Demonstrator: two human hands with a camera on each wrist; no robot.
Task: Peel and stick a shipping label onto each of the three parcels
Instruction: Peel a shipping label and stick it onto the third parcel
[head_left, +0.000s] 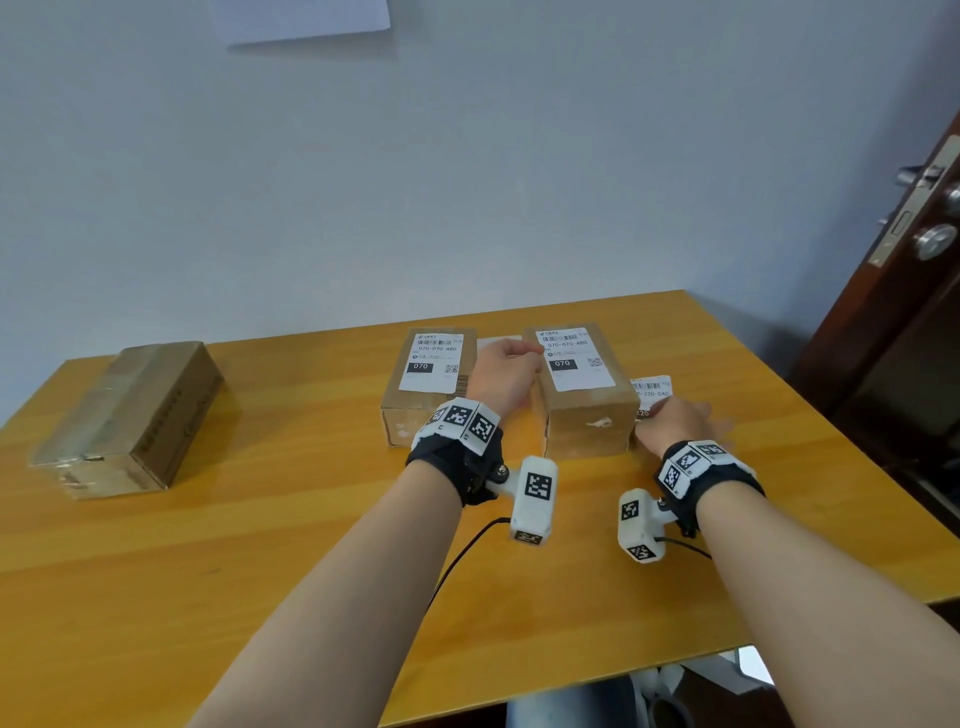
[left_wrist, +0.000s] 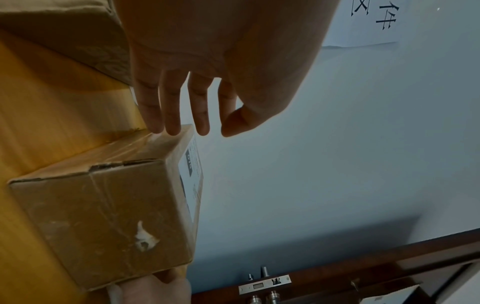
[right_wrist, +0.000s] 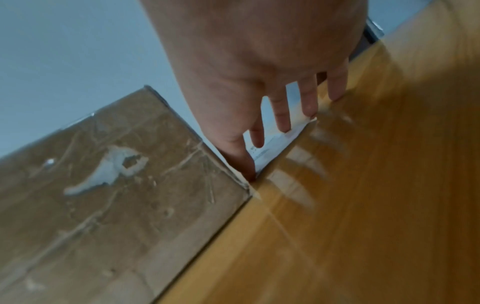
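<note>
Right hand (head_left: 675, 418), fingers spread flat, on loose label (head_left: 652, 387); left hand (head_left: 506, 376) relaxed, holding nothing.
Unlabelled parcel (head_left: 130, 415) lies far left; the left hand is nearer it.

We see three brown cardboard parcels (head_left: 134, 415) on an orange-yellow wood-grain table (head_left: 260, 545). Two carry white labels (head_left: 434, 361) with black barcodes. Wristbands (head_left: 460, 421) are black-and-white checker-patterned; wall (head_left: 467, 182) pale grey-blue.

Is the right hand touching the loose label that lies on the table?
Touching. The right wrist view shows the right hand with its fingertips pressed flat on the white label beside the parcel.
</note>
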